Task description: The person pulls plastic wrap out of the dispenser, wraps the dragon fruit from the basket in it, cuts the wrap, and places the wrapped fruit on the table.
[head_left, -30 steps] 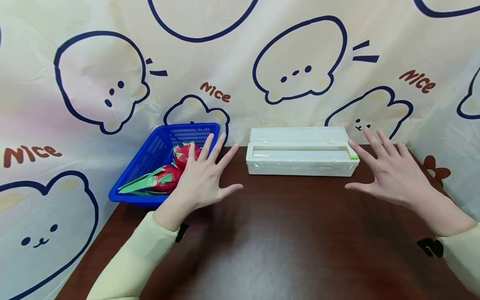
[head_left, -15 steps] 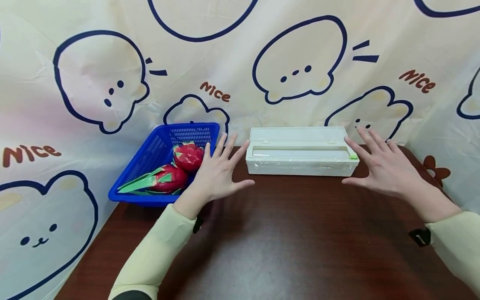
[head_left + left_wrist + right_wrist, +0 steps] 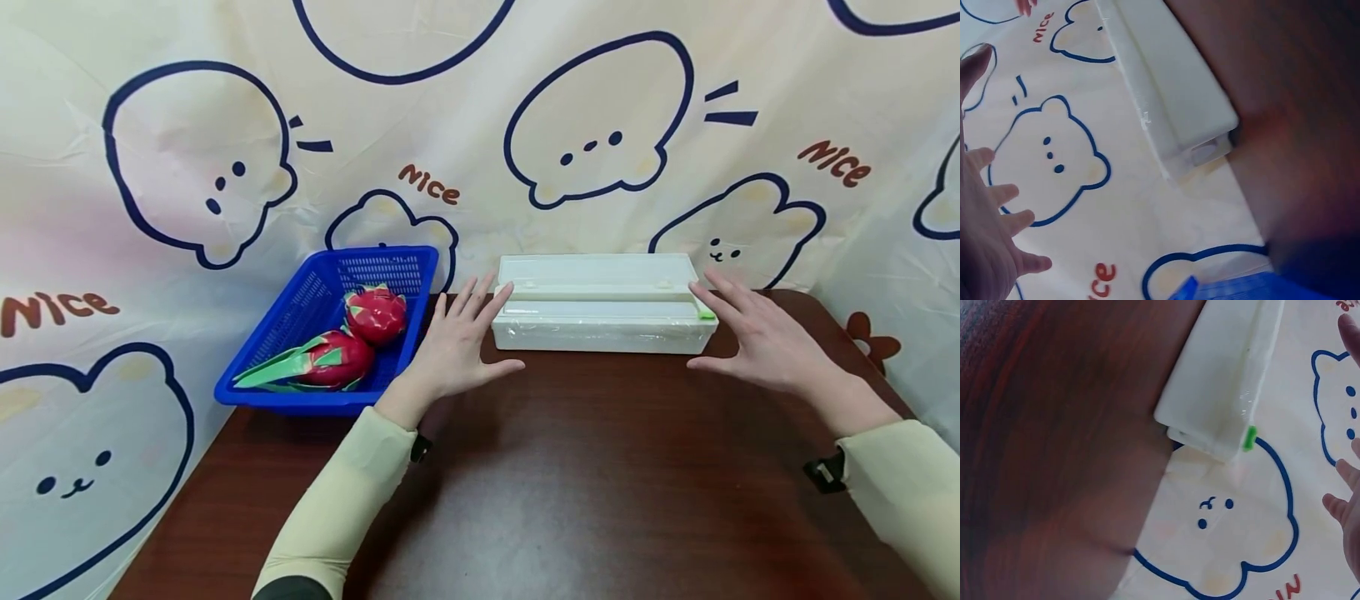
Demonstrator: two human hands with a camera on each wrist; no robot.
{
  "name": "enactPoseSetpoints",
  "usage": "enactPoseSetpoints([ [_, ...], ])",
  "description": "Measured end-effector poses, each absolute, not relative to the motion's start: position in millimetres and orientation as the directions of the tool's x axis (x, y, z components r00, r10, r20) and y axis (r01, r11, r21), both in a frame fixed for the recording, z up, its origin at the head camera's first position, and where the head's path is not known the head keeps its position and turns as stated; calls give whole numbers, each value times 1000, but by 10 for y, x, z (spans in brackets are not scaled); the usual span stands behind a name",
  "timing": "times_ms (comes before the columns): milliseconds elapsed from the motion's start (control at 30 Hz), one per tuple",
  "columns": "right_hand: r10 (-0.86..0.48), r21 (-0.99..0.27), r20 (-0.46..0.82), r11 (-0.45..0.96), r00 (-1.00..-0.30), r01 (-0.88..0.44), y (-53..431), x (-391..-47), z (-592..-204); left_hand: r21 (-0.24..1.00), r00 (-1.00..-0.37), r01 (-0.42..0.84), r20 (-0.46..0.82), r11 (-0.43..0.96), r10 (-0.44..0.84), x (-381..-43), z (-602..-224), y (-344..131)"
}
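Note:
A long white cling film dispenser (image 3: 604, 335) with a lifted lid and a small green tab at its right end stands at the back of the table. My left hand (image 3: 453, 354) hovers by its left end, fingers spread and thumb pointing right. Over by the right end is my right hand (image 3: 776, 346), also spread, fingertips overlapping the dispenser's corner in the head view. Neither hand holds anything. The left wrist view shows the dispenser's left end (image 3: 1179, 81) beside the spread fingers (image 3: 1019, 222). In the right wrist view, the green tab (image 3: 1249, 438) is seen apart from the fingers.
A blue plastic basket (image 3: 300, 404) stands at the left, close to my left forearm. Two red dragon fruits lie in it, one round (image 3: 377, 315) and one with long green leaves (image 3: 337, 360). Behind the brown table (image 3: 592, 475) hangs a cloth printed with bears (image 3: 592, 100).
My left hand has moved right, away from over the basket toward the dispenser's left end. My right hand has shifted slightly left, toward the other end. The dispenser and basket stay in place.

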State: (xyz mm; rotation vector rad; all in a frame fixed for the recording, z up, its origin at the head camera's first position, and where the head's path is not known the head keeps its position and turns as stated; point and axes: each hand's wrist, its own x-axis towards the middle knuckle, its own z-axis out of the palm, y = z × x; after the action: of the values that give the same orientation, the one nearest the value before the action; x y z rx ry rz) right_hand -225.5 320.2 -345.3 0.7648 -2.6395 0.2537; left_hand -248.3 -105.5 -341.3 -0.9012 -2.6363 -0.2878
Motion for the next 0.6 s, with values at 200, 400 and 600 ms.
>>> enactPoseSetpoints([
  [200,-438,-134,391,843,-810,-521,3243,-2321,-3556,149,-750,625,386,766,536,-2578,-3529,-1040],
  [400,-412,-177,371,848,-832,-499,3274,-2382,-3652,210,-762,620,391,756,517,-2688,-3659,-1046],
  [600,-401,-193,364,850,-840,-490,3299,-2413,-3725,269,-752,644,391,716,530,-2793,-3740,-1043],
])
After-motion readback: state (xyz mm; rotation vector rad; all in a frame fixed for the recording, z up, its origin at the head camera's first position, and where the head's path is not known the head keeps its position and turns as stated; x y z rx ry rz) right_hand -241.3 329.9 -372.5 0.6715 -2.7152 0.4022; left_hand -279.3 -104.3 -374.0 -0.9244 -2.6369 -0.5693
